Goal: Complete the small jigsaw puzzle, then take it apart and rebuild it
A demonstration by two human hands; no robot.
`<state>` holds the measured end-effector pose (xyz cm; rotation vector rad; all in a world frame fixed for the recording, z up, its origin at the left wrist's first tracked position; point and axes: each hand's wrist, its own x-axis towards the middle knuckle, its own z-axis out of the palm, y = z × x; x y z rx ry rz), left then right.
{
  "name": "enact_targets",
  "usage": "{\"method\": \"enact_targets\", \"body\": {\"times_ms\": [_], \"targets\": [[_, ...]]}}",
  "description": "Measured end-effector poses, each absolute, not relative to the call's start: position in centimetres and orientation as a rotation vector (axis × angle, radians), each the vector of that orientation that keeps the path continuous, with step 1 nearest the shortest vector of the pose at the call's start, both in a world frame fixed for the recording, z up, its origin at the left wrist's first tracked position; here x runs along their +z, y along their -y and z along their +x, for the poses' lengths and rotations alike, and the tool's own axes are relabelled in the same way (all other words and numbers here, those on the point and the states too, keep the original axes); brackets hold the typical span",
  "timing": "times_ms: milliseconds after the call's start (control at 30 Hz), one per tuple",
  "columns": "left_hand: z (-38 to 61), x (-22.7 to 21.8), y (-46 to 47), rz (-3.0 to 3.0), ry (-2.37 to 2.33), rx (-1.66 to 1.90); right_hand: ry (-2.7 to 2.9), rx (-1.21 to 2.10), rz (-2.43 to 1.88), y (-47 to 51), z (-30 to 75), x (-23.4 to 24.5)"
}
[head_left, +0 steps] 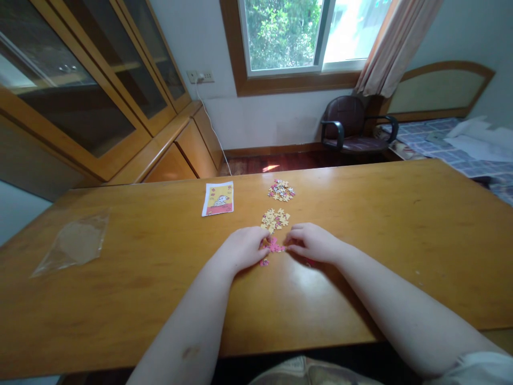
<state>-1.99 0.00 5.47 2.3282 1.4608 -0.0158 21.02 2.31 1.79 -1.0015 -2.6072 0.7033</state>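
Pink jigsaw puzzle pieces (274, 245) lie in a small cluster on the table between my two hands. My left hand (249, 247) curls at the cluster's left side, its thumb and fingertips closed on a piece there. From the other side my right hand (312, 243) pinches at the cluster's right edge, and its fingertips partly cover the piece. A loose pink piece (264, 262) rests below my left fingers, and another (310, 262) is partly hidden under my right hand. Just beyond my fingers is a pile of yellow pieces (275, 219).
A mixed pile of pieces (281, 190) sits farther back on the wooden table (160, 278). Left of it lies a picture card (218, 199) with a cartoon animal. A clear plastic bag (74, 240) is at far left. An office chair (352, 125) stands beyond the table.
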Motion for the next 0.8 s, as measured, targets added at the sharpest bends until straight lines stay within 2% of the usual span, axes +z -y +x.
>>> {"method": "enact_targets", "body": {"times_ms": [167, 333, 600, 800], "targets": [[-1.0, 4.4, -0.1, 2.351, -1.512, -0.036, 2.617, 0.654, -1.008, -2.1, 20.0, 0.8], [-0.6, 3.7, -0.1, 2.336, -1.538, -0.036, 2.650, 0.580, -1.066, -2.6, 21.0, 1.8], [-0.6, 3.9, 0.0, 2.315, -1.485, -0.011, 2.691, 0.696, -0.813, -1.6, 20.6, 2.0], [-0.1, 4.0, 0.6, 2.385, -1.287, -0.025, 2.581, 0.566, -1.080, -2.7, 21.2, 1.8]]}}
